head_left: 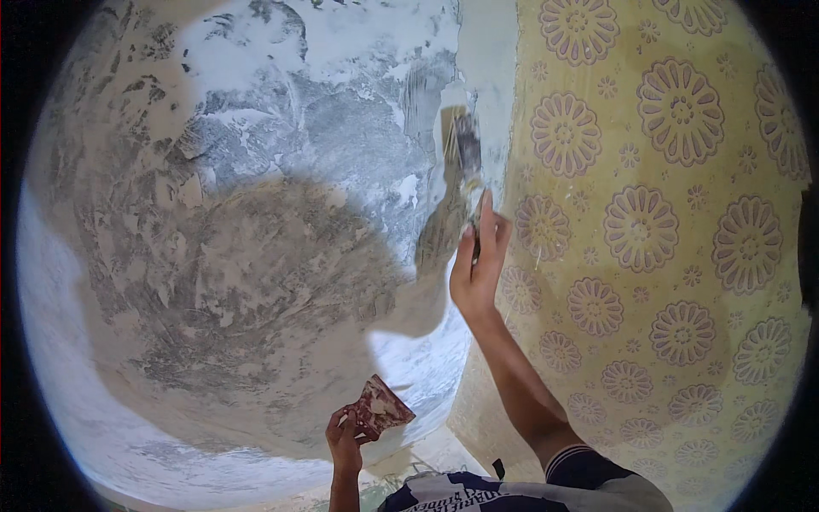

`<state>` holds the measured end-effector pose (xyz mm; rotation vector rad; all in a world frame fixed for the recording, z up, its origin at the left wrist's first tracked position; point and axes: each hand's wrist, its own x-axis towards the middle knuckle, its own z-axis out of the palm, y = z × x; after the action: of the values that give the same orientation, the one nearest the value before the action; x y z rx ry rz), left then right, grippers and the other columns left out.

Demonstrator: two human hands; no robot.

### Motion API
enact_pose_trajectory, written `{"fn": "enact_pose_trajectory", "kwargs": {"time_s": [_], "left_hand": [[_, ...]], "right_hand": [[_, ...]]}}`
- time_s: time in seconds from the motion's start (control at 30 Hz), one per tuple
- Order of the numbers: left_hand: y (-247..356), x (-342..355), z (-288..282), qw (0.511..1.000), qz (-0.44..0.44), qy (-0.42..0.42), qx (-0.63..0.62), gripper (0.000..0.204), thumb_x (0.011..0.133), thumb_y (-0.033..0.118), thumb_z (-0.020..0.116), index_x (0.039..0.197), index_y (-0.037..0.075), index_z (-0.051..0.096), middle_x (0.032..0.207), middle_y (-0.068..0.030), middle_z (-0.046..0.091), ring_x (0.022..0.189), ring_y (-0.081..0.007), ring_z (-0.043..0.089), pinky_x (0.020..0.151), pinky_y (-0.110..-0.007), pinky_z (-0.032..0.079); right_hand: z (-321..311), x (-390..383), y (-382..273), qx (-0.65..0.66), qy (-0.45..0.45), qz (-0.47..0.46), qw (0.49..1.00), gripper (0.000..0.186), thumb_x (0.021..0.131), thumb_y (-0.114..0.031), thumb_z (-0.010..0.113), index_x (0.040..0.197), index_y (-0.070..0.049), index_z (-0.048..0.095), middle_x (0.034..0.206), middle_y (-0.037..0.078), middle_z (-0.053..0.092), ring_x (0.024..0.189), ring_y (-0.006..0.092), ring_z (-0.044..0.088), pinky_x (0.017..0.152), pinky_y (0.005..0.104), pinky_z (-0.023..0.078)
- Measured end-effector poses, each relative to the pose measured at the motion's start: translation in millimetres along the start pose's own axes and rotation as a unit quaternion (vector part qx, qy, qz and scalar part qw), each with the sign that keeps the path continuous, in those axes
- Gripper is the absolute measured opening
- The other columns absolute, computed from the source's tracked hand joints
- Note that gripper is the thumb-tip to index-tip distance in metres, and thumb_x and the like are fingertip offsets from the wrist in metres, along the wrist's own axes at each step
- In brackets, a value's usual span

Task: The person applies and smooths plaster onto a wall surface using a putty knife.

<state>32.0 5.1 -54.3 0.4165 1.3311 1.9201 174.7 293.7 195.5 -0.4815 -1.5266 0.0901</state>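
Basically, R hand (479, 271) grips scraper (469, 145), blade up, axis near-vert.; L hand (345, 435) grips red-brown spreader (383, 405), edge up-right.

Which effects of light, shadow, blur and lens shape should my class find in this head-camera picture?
Head view: bright, bluish-white light on the upper plastered wall; a broad shadow across its middle; a narrower shadow just left of the right hand; the scraper in that hand looks blurred; the fisheye image is rounded, with black corners.
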Motion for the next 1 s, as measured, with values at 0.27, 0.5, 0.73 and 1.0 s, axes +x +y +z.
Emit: {"fn": "enact_pose_trajectory", "kwargs": {"time_s": [0.27,0.5,0.73,1.0], "left_hand": [[-6.2,2.6,0.5,1.000,-0.003,0.007,-0.015,0.026,0.100,0.020,0.062,0.120,0.003,0.057,0.084,-0.0095,0.070,0.064,-0.0176,0.070,0.052,-0.034,0.062],[3.9,1.8,8.7,1.000,0.003,0.016,0.003,0.025,0.100,0.021,0.062,0.118,0.003,0.059,0.084,-0.0104,0.071,0.061,-0.0186,0.069,0.052,-0.036,0.061],[2.6,0.8,10.0,1.000,0.005,-0.003,-0.005,0.025,0.101,0.021,0.060,0.118,0.003,0.060,0.084,-0.0101,0.070,0.061,-0.0190,0.069,0.053,-0.036,0.061],[-2.6,2.0,2.3,1.000,0.009,0.014,-0.013,0.029,0.100,0.023,0.063,0.120,0.003,0.058,0.084,-0.0099,0.071,0.062,-0.0186,0.070,0.052,-0.034,0.061]], "right_hand": [[2.4,-18.9,-7.5,0.009,-0.041,0.051,0.998,0.057,0.101,-0.006,0.048,0.155,0.000,0.032,0.113,0.021,0.044,0.099,0.0292,0.047,0.080,0.0372,0.045],[-9.5,-87.1,-15.7,0.038,-0.051,0.135,0.989,0.050,0.103,-0.010,0.041,0.151,0.006,0.036,0.108,0.019,0.047,0.094,0.0272,0.045,0.083,0.0374,0.040],[-6.5,6.1,-1.5,0.039,-0.003,0.055,0.998,0.056,0.100,-0.005,0.048,0.153,0.003,0.034,0.112,0.021,0.046,0.099,0.0295,0.046,0.085,0.0375,0.041],[-10.7,-88.5,7.4,0.019,-0.038,0.079,0.996,0.052,0.102,-0.008,0.044,0.151,0.006,0.035,0.112,0.022,0.048,0.097,0.0301,0.047,0.086,0.0391,0.041]]}}
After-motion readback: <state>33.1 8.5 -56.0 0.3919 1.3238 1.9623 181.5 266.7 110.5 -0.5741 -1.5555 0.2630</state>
